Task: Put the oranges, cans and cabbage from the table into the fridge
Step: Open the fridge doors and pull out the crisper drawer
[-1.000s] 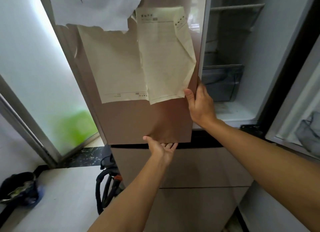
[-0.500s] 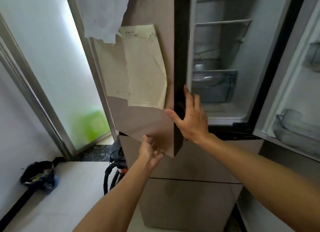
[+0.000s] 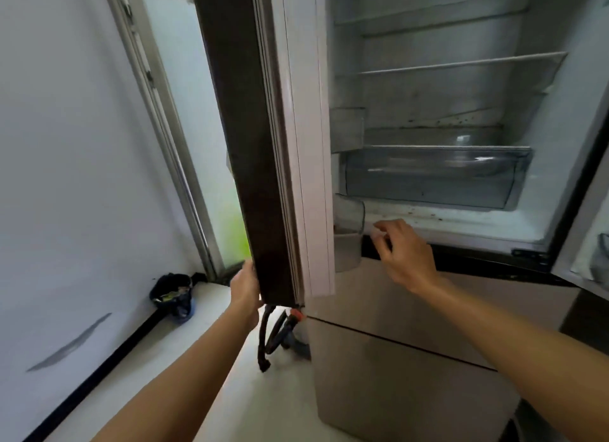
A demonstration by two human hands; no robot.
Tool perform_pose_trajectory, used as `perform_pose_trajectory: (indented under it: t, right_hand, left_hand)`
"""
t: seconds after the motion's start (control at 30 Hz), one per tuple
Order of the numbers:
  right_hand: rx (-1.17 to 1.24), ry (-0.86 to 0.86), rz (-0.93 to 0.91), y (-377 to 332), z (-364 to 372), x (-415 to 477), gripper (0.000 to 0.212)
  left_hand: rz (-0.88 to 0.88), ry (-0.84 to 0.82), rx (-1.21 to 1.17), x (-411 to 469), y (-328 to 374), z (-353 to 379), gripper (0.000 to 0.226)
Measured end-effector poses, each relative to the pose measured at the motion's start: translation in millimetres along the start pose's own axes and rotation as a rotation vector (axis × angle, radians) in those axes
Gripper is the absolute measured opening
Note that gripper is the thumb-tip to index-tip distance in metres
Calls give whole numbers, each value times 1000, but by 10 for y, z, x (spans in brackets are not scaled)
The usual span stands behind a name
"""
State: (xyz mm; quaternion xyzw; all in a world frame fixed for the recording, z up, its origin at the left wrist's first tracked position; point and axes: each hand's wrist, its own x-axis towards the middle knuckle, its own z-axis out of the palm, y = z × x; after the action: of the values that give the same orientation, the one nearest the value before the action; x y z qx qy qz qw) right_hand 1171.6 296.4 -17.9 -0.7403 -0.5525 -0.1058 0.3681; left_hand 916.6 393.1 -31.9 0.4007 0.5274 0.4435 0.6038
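The brown left fridge door point(image 3: 260, 145) has swung edge-on; the right hand point(image 3: 407, 255) is off it, loosely curled, empty, by the open white-lined fridge point(image 3: 428, 102) sill. The left hand point(image 3: 245, 290) sits at the door's bottom corner, fingers hidden, so can't tell.

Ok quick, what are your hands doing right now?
Left hand: against the fridge door at its bottom corner; fingers hidden, so grip cannot be told.
Right hand: open, holding nothing.
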Motion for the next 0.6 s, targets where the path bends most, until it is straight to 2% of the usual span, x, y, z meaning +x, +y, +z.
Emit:
perform_pose_trajectory:
  t: [0.07, 0.13, 0.2, 0.27, 0.37, 0.47, 0.6]
  right_hand:
    - [24, -45, -31, -200, 143, 34, 37]
    - [28, -86, -91, -377, 286, 78, 46]
    - [-17, -128, -143, -527, 425, 128, 63]
    - [-117, -145, -185, -664, 576, 167, 71]
    - [-206, -137, -250, -920, 790, 184, 72]
    - [-211, -164, -263, -1198, 983, 220, 80]
    - [-283, -111, -308, -1459, 1203, 312, 67]
  left_hand:
    - [181, 128, 95, 30, 97, -186, 36]
    - [451, 204, 240, 38, 165, -322, 43]
    - [743, 182, 388, -16, 257, -400, 55]
    - [941, 120, 535, 5, 342, -443, 68]
    - [984, 91, 612, 211, 450, -553, 76]
    - [978, 46, 622, 500, 580, -761, 73]
    - [1001, 3, 639, 844, 809, -1007, 65]
